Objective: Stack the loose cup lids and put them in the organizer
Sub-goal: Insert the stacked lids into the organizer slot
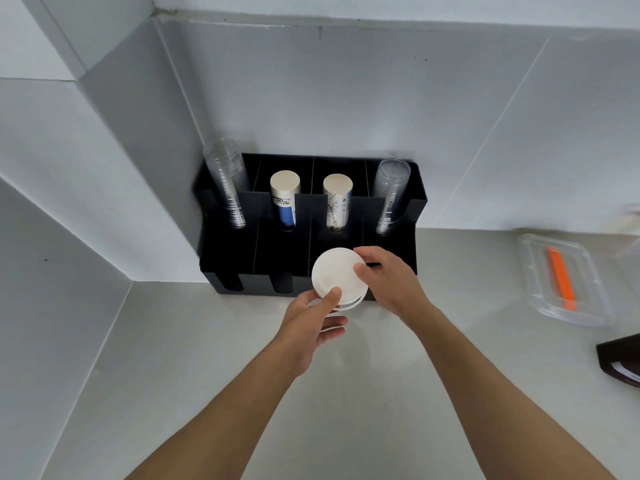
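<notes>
Right, both hands closed on the lid stack [337, 277]: left hand [311, 323] cradles from below, right hand [388, 278] pinches the far rim, just over the organizer [388, 244] front bays. Square the edges first (lower lids look fanned), then lower into a bay.
</notes>
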